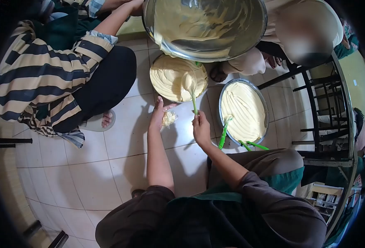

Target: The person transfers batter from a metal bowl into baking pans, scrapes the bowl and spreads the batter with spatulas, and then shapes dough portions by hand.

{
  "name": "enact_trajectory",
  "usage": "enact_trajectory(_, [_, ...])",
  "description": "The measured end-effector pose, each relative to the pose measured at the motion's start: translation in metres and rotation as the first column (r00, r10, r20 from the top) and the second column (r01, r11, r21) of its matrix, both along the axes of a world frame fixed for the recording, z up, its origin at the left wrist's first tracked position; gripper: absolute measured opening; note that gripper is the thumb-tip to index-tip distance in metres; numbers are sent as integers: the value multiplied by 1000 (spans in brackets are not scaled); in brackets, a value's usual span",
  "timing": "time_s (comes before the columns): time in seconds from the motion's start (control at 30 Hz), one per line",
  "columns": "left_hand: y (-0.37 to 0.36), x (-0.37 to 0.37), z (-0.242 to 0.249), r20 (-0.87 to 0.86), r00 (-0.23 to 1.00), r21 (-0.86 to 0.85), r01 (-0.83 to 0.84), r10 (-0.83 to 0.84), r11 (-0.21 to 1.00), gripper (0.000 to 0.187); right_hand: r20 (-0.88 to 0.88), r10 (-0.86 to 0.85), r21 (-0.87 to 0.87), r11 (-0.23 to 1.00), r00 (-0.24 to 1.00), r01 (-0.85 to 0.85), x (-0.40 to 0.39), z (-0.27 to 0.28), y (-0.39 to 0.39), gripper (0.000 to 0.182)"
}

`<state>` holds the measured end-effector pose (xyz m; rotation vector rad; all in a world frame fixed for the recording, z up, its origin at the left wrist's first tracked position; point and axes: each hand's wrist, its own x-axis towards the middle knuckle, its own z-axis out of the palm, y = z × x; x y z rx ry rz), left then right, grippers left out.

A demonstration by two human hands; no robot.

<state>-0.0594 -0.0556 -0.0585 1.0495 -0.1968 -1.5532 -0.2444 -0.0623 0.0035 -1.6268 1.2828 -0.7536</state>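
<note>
The green-handled spatula (194, 99) was over the round container (152, 84) of pale batter, its head coated with the same batter; whether it touched the surface of the batter could not be told. The right hand (201, 127) had its grip closed around the handle. Just to the left, the left hand (158, 115) was spread part-way open, with a pale, crumbly clump (169, 119) against it. The large metal bowl (205, 31), smeared inside with batter, was tilted above the far side of the round container, and a person's hand (137, 7) was at its left rim. To the right, the wide basin (266, 113) of batter was on the tiled floor (85, 177), with a second green-handled spatula (223, 136) at its left edge and two green handles (257, 146) at its near edge. A person in a striped top (38, 78) was at the left, and black metal frames (314, 111) stood at the right.
</note>
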Motion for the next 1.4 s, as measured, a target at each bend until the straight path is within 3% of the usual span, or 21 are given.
enact_trajectory(0.07, [0,2,-5,-2,1000,23,31,-31,999,80,-245,-18,-204,978,969,-33,-5,-9,14,39])
enact_trajectory(0.2, [1,2,-7,52,999,27,11,-13,1000,81,-557,112,-139,964,823,-226,-18,-25,36,74])
enact_trajectory(0.37, [1,2,0,69,997,25,-19,17,1000,87,-745,179,-52,945,643,-323,-34,-6,40,68])
enact_trajectory(0.5, [2,5,6,27,1000,32,-6,6,999,88,-854,219,45,935,472,-352,-44,60,25,55])
enact_trajectory(0.57, [3,6,5,43,999,17,-3,2,1000,87,-853,266,82,918,450,-388,-55,94,2,45])
enact_trajectory(0.6, [2,6,4,44,999,17,-5,5,1000,87,-808,290,88,920,512,-382,-55,117,-11,36])
enact_trajectory(0.63, [2,5,3,43,999,18,-6,6,1000,86,-826,259,16,898,500,-439,-55,136,-23,27])
enact_trajectory(0.67, [3,3,3,47,999,16,-13,13,1000,82,-796,212,-39,916,567,-399,-56,146,-39,23])
enact_trajectory(0.7, [4,3,5,52,998,13,-20,19,1000,79,-799,255,-9,900,545,-435,-50,162,-58,20])
enact_trajectory(0.73, [4,2,6,58,998,8,-27,26,1000,76,-798,286,49,908,530,-416,-44,169,-77,19])
enact_trajectory(0.83, [0,1,0,23,999,36,-39,38,999,74,-857,238,-10,879,457,-476,-16,161,-127,24])
enact_trajectory(0.97, [6,0,22,85,995,31,-59,56,998,72,-863,192,-26,907,468,-421,24,163,-164,32])
enact_trajectory(1.17, [11,3,17,88,996,22,-24,22,999,78,-878,288,19,817,381,-576,58,213,-182,28])
enact_trajectory(1.33, [10,6,9,107,993,-43,-37,42,998,80,-834,382,32,753,398,-657,82,246,-198,23])
enact_trajectory(1.4, [13,7,16,119,992,3,-38,37,999,81,-813,408,20,733,415,-680,90,251,-205,23])
